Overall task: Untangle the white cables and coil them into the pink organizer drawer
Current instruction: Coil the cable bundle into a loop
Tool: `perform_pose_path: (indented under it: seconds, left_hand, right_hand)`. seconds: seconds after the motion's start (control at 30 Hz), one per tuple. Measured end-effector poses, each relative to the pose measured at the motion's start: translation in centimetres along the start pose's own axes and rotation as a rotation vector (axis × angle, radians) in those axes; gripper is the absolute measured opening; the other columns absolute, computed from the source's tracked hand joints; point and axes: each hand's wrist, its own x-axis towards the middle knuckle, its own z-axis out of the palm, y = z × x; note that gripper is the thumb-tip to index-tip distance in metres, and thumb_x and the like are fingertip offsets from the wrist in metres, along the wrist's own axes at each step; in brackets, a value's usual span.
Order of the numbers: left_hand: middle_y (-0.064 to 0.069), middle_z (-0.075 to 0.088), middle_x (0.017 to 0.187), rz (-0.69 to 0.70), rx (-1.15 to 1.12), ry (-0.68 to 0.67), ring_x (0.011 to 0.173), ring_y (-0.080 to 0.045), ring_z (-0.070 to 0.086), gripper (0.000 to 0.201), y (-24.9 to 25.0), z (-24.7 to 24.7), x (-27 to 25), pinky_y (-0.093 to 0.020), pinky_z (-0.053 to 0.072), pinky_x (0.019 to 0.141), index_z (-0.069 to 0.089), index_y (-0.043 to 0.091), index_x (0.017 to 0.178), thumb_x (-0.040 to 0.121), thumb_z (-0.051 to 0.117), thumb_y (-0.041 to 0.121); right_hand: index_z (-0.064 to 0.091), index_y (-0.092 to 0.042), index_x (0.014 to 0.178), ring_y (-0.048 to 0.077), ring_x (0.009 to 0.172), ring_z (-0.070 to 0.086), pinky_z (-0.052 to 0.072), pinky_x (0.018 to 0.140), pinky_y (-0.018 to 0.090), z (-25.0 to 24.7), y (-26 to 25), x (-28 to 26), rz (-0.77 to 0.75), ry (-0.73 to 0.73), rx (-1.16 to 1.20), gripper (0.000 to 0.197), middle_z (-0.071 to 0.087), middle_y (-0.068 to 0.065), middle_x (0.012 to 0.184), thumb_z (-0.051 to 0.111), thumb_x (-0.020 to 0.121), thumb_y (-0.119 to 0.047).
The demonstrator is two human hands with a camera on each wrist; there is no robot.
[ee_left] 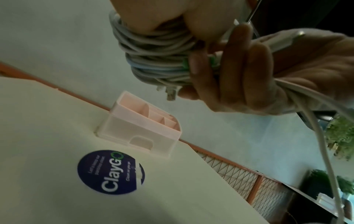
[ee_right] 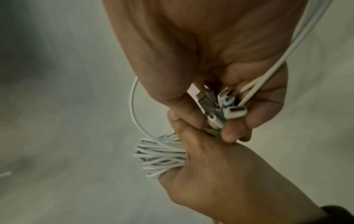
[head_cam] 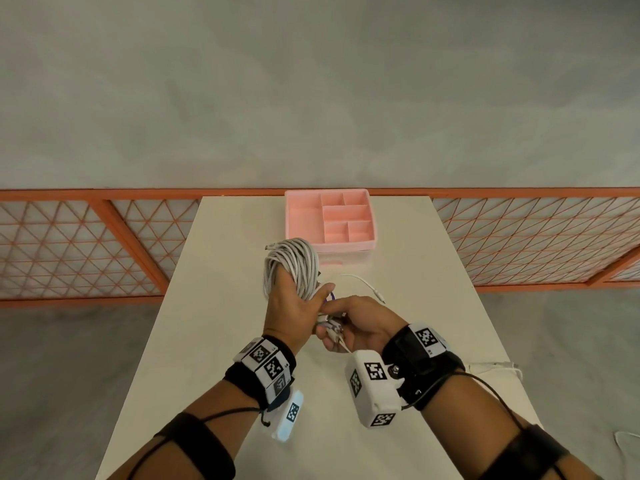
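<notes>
A thick coil of white cables (head_cam: 292,263) is wound round the fingers of my left hand (head_cam: 299,292), which holds it above the middle of the table. My right hand (head_cam: 337,322) meets it from the right and pinches the bunched cable plugs (ee_right: 227,109) between curled fingers and thumb. In the left wrist view the coil (ee_left: 153,50) wraps my left hand, with the right hand's fingers (ee_left: 239,68) curled against it. The pink organizer drawer (head_cam: 298,216), with several compartments, stands at the table's far end; nothing lies in the compartments in view.
A loose white cable (head_cam: 367,284) lies on the white table (head_cam: 221,341) between my hands and the organizer. Another cable (head_cam: 495,367) lies at the right edge. A round blue sticker (ee_left: 109,171) marks the tabletop. An orange mesh railing (head_cam: 104,244) runs behind.
</notes>
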Motion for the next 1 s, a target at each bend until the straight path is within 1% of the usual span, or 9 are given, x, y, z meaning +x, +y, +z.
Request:
perform_pose_path:
  seconds: [0.13, 0.2, 0.3, 0.4, 0.53, 0.67, 0.73, 0.87, 1.0]
  left_hand:
    - [-0.003, 0.061, 0.113, 0.032, 0.003, -0.173, 0.107, -0.021, 0.062, 0.065, -1.1, -1.0, 0.5, -0.047, 0.053, 0.092, 0.043, 0.018, 0.127, 0.079, 0.074, 0.049]
    - [-0.004, 0.06, 0.11, 0.006, -0.011, -0.281, 0.104, -0.023, 0.063, 0.07, -1.5, -1.6, 0.5, -0.049, 0.055, 0.088, 0.04, 0.023, 0.125, 0.076, 0.074, 0.059]
    - [0.001, 0.057, 0.122, -0.037, 0.028, -0.468, 0.115, -0.015, 0.06, 0.095, -1.8, -2.3, 0.2, -0.044, 0.053, 0.097, 0.029, 0.027, 0.131, 0.062, 0.086, 0.059]
    - [0.005, 0.05, 0.134, -0.05, 0.15, -0.576, 0.125, -0.01, 0.053, 0.127, -1.9, -3.0, -0.3, -0.037, 0.047, 0.107, 0.016, 0.029, 0.137, 0.04, 0.095, 0.056]
    - [0.001, 0.05, 0.136, -0.028, 0.187, -0.581, 0.126, -0.014, 0.053, 0.128, -2.3, -3.3, 0.1, -0.037, 0.047, 0.107, 0.016, 0.02, 0.14, 0.044, 0.098, 0.043]
    - [-0.009, 0.045, 0.139, 0.177, 0.321, -0.543, 0.126, -0.021, 0.05, 0.123, -2.1, -3.1, 0.3, -0.034, 0.047, 0.103, 0.016, 0.007, 0.143, 0.055, 0.092, 0.046]
    - [-0.01, 0.048, 0.135, 0.186, 0.33, -0.529, 0.123, -0.023, 0.052, 0.116, -2.0, -3.0, 0.1, -0.037, 0.048, 0.099, 0.021, 0.003, 0.141, 0.057, 0.092, 0.041]
    - [-0.003, 0.055, 0.117, 0.115, 0.306, -0.427, 0.107, -0.024, 0.058, 0.096, -1.6, -2.4, -0.8, -0.042, 0.052, 0.087, 0.033, 0.01, 0.13, 0.056, 0.09, 0.035]
    - [0.01, 0.054, 0.102, 0.018, 0.294, -0.325, 0.096, -0.021, 0.061, 0.082, -0.9, -1.9, -0.9, -0.041, 0.054, 0.082, 0.037, 0.018, 0.119, 0.057, 0.09, 0.029]
  right_hand:
    - [0.061, 0.002, 0.094, 0.017, 0.057, 0.063, 0.051, 0.055, 0.025, -0.4, -1.5, -0.6, 0.025, -0.043, -0.011, 0.023, 0.067, 0.022, 0.085, 0.041, 0.092, -0.008]
    - [0.059, 0.001, 0.093, 0.018, 0.06, 0.062, 0.051, 0.056, 0.026, -0.4, -2.0, -0.8, 0.048, -0.018, -0.063, 0.02, 0.066, 0.021, 0.081, 0.042, 0.088, -0.007]
    - [0.058, 0.001, 0.089, 0.022, 0.059, 0.057, 0.05, 0.055, 0.029, -0.5, -2.3, -1.1, 0.102, 0.047, -0.087, 0.017, 0.062, 0.017, 0.075, 0.048, 0.081, -0.009]
    - [0.062, 0.006, 0.095, 0.024, 0.055, 0.059, 0.052, 0.052, 0.026, -0.5, -2.8, -1.5, 0.116, 0.059, -0.108, 0.029, 0.065, 0.029, 0.087, 0.043, 0.084, -0.012]
    - [0.059, 0.008, 0.091, 0.031, 0.054, 0.065, 0.054, 0.045, 0.029, 0.3, -3.2, -1.9, 0.093, 0.039, -0.079, 0.03, 0.066, 0.029, 0.079, 0.036, 0.087, -0.011]
    - [0.058, 0.008, 0.086, 0.032, 0.049, 0.064, 0.053, 0.043, 0.03, 1.5, -2.9, -2.4, 0.043, 0.041, -0.161, 0.027, 0.064, 0.025, 0.074, 0.034, 0.088, -0.006]
    - [0.06, 0.007, 0.088, 0.032, 0.052, 0.064, 0.054, 0.046, 0.03, 1.8, -2.7, -2.5, 0.009, 0.055, -0.242, 0.028, 0.064, 0.024, 0.076, 0.033, 0.088, -0.002]
    - [0.062, 0.007, 0.097, 0.034, 0.061, 0.067, 0.052, 0.055, 0.033, 2.5, -2.3, -3.0, -0.071, 0.129, -0.487, 0.028, 0.068, 0.023, 0.077, 0.038, 0.088, -0.003]
    - [0.06, 0.01, 0.093, 0.036, 0.071, 0.072, 0.054, 0.061, 0.035, 3.3, -2.1, -3.5, -0.189, 0.138, -0.72, 0.028, 0.067, 0.027, 0.075, 0.036, 0.087, -0.003]
